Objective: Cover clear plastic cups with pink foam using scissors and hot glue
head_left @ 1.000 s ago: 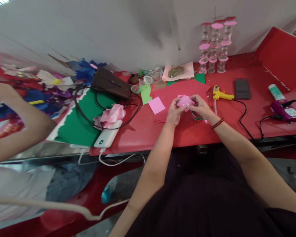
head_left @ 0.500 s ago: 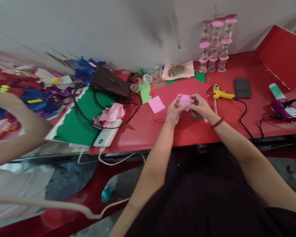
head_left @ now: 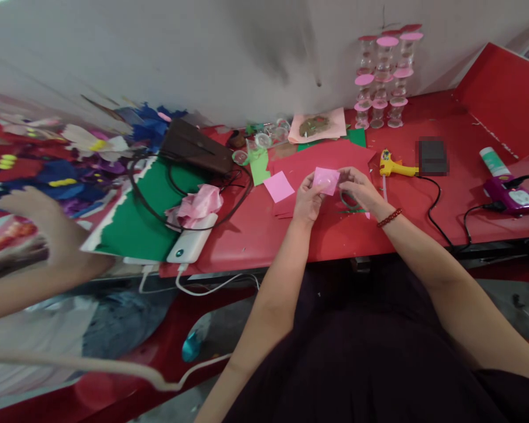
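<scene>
Here's the pink square, thin smooth paper, with a shiny gleam across its middle! Nearby, the loose pink sheet shows flat, matt paper. Underneath, the red tabletop carries a smooth, plastic-like sheen. Over to the glue gun, hard yellow plastic, and the stacked cups, transparent and glossy! The brown bag looks like smooth leather; the pink cloth is satiny, crumpled. Matt meets rough on the green board, its white edge ragged, while the purple socket unit shines, glossy plastic.
</scene>
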The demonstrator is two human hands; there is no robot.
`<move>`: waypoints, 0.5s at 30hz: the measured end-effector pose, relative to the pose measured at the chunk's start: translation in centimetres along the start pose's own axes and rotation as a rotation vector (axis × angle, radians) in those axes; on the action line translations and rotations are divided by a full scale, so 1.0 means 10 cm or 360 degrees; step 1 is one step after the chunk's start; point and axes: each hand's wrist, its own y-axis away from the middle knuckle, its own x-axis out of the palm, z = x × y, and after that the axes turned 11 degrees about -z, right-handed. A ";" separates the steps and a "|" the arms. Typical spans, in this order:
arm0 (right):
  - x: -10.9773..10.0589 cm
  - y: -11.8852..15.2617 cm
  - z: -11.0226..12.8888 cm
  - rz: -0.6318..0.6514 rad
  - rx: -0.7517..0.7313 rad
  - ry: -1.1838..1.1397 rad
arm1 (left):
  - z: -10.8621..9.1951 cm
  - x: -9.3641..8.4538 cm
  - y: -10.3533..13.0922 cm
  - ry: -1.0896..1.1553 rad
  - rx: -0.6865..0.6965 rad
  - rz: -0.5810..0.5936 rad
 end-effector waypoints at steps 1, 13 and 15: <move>0.00 0.00 0.01 -0.0005 0.0045 -0.0025 | 0.00 -0.01 -0.01 0.0025 -0.0008 -0.0023; -0.02 -0.01 0.03 -0.0089 0.0140 -0.0139 | -0.01 0.02 0.03 -0.0022 -0.0089 0.0046; -0.01 -0.01 0.02 -0.0097 0.0139 -0.0124 | -0.01 0.02 0.03 0.0014 -0.0092 0.0023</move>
